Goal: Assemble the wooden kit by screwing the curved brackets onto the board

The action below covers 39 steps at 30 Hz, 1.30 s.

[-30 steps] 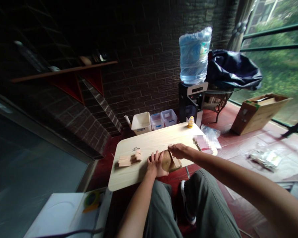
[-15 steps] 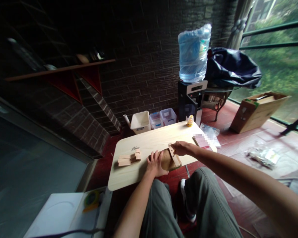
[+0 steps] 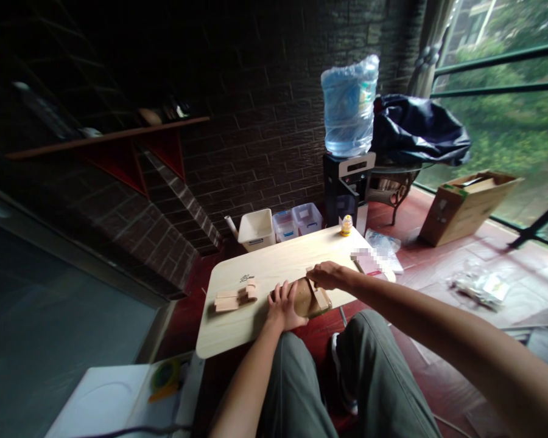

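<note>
A brown board-like piece (image 3: 304, 298) lies at the near edge of the light wooden table (image 3: 228, 340). My left hand (image 3: 284, 306) rests on its left part with the fingers spread. Across its right part runs a pale wooden strip (image 3: 319, 297). My right hand (image 3: 324, 275) is closed at the far end of this strip; what its fingers grip is too small to make out. To the left, pale wooden pieces (image 3: 235, 298) lie together, with small dark metal items (image 3: 247, 278) just behind them.
A yellow-white bottle (image 3: 346, 225) stands at the table's back right corner, with a pinkish flat item (image 3: 369, 261) nearer. Beyond the table are plastic bins (image 3: 256, 228) and a water dispenser (image 3: 347, 182). A cardboard box (image 3: 461, 207) stands at the right.
The view has shifted slightly. My right hand has moved a little to the left at the strip's far end. My left hand stays on the brown piece.
</note>
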Tool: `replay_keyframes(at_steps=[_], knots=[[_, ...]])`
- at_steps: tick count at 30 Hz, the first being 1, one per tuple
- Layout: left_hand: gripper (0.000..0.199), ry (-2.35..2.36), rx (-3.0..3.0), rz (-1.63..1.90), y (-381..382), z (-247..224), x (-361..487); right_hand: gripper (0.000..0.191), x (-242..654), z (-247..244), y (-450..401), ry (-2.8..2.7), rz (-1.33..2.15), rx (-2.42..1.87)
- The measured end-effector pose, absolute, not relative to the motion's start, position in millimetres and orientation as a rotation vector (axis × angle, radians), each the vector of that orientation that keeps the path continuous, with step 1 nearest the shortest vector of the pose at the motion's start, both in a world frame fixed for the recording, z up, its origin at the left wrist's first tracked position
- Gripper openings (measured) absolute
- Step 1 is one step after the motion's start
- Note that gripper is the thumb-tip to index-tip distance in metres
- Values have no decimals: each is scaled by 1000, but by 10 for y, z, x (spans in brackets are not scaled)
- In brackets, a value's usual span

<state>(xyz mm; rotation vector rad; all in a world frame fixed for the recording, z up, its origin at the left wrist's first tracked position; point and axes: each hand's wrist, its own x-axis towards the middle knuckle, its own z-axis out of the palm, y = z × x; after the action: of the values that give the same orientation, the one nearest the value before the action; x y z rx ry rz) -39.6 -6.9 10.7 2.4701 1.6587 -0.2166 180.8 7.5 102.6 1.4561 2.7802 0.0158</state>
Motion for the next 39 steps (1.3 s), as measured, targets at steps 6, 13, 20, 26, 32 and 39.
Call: replay_keyframes(at_steps=[6, 13, 20, 26, 32, 39], knots=[[136, 1644, 2460, -205, -73, 117, -389, 20, 1663, 1012, 130, 2694, -8, 1419], [136, 1649, 2447, -193, -84, 138, -383, 21, 1583, 1111, 61, 2632, -15, 1501], [137, 1661, 2419, -199, -93, 143, -383, 24, 1558, 1288, -64, 2559, -12, 1496], [135, 1666, 2414, -184, -99, 133, -375, 22, 1514, 1290, -62, 2547, -18, 1489], [135, 1669, 2415, -206, -98, 154, -370, 26, 1548, 1185, -21, 2550, -13, 1525], [134, 1662, 2420, -185, -93, 131, -378, 28, 1553, 1123, 46, 2584, -40, 1484]])
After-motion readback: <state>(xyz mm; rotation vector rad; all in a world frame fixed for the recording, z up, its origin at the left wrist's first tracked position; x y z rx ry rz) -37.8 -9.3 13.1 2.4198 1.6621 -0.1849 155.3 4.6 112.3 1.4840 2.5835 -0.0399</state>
